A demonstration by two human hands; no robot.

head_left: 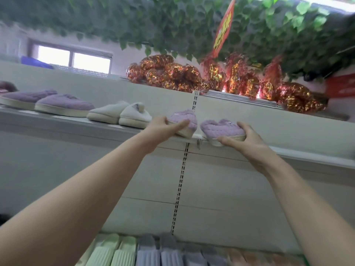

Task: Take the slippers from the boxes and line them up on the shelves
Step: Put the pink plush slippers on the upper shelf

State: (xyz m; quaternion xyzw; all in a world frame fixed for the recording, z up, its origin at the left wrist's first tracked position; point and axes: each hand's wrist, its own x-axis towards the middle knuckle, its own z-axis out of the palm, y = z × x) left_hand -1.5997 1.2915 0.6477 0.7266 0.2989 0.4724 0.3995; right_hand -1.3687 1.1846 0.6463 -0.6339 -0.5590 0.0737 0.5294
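left hand [160, 127]: centre of frame, grasping left purple slipper [185, 120]; thumb lies along its side, fingers wrap the near end.
right hand [247, 143]: just right of centre, grasping right purple slipper [221, 129]; thumb under the sole edge, fingers curled over the fluffy top.
left purple slipper: on the upper shelf [57, 121], tilted, pale sole facing down-right.
right purple slipper: just beside the left one, small gap between them; at the shelf's front edge, sole partly over the lip. Can't tell if it's fully resting.
position: both slippers sit at the slotted upright [180, 189], where two shelf sections join.
white slippers [119, 114]: pair on the same shelf, just left of the left hand.
purple pair [48, 102]: further left on that shelf, larger, side by side.
top ledge: red-gold foil bundles [172, 75], upper centre to upper right.
above: green leaves [192, 25] across the top of frame, red banner [223, 29] hanging among them.
window [73, 58]: upper left.
lower shelf: green slippers [113, 252] and blue-grey slippers [159, 254] in rows, bottom centre, blurred.
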